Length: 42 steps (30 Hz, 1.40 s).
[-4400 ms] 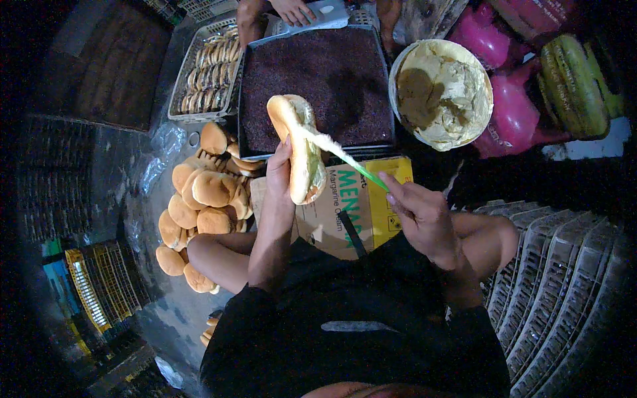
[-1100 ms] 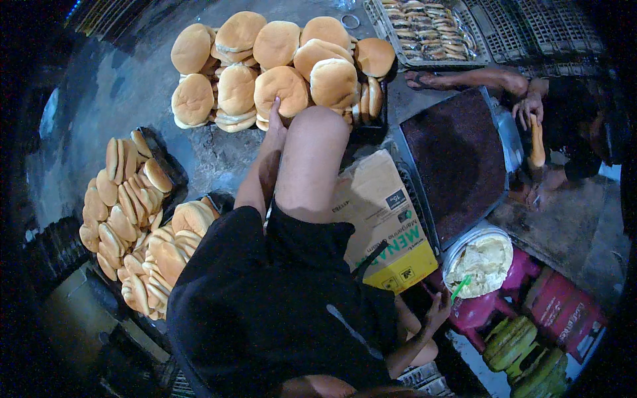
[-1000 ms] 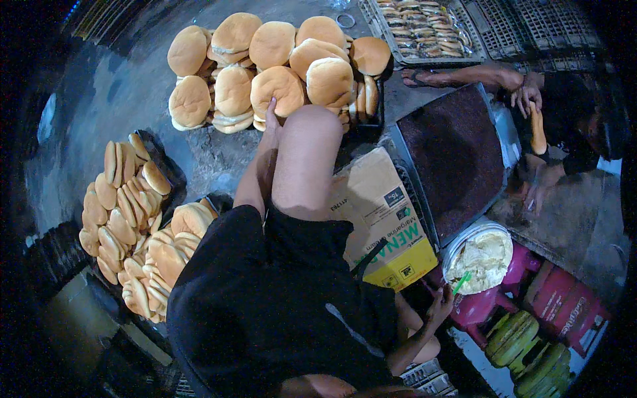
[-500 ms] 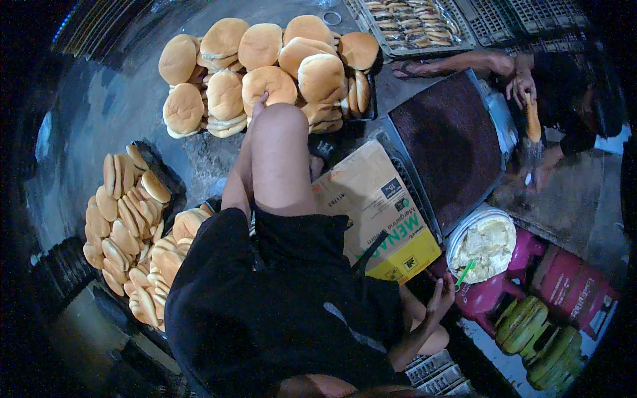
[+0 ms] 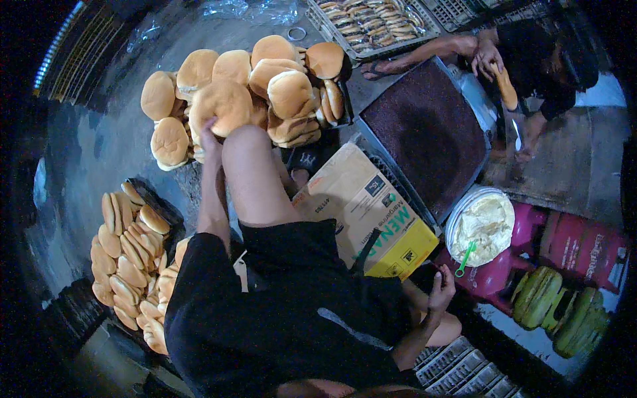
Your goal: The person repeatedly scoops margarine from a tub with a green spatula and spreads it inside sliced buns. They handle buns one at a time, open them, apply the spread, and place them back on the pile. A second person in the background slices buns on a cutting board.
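My left hand (image 5: 210,138) grips the near edge of a large round bun (image 5: 224,106), thumb on top; its other fingers are hidden underneath. This bun is raised a little over a pile of round golden buns (image 5: 292,94), beside my bent knee. My right hand (image 5: 440,292) hangs by my other leg with fingers loosely curled and apart, and nothing visible in it. Close to it stands a white tub (image 5: 481,229) of pale cream with a green-handled tool (image 5: 467,259) in it.
A flattened cardboard carton (image 5: 358,205) lies beside my leg, next to a dark brown tray-like slab (image 5: 428,136). Long rolls (image 5: 126,259) are heaped at left. A crate of filled breads (image 5: 375,26) stands far off. At right, a co-worker's hand (image 5: 488,60) holds a long roll.
My left hand has lifted the round bun off the pile and drawn it left and nearer. The view has shifted, so the scene sits lower and further left. My right hand stays about where it was.
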Available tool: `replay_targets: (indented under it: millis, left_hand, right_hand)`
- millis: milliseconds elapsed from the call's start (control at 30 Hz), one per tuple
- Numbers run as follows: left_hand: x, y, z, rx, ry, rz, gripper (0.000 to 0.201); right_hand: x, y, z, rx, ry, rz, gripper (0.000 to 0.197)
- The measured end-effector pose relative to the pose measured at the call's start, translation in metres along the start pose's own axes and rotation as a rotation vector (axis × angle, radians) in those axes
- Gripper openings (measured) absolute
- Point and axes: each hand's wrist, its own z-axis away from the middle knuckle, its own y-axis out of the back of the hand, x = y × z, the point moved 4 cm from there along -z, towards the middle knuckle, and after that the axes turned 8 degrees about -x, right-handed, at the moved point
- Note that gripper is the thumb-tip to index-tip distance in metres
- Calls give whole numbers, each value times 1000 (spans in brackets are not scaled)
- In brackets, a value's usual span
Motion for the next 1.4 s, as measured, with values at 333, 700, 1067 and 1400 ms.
replay_targets:
  millis: [333, 700, 1067, 1400]
  left_hand:
    - [-32, -238, 167, -1318, 611, -558, 40]
    - [-111, -209, 58, -1234, 431, -1633, 55]
    - [-93, -153, -102, -374, -371, -2186, 132]
    - [-107, -149, -139, -355, -307, -2361, 57]
  right_hand:
    - [-160, -72, -53, -13, 407, -28, 65]
    - [-145, -189, -58, -298, 329, 283, 71]
    - [-136, -197, -72, -345, 377, 389, 75]
    - [-140, -194, -70, -344, 317, 360, 74]
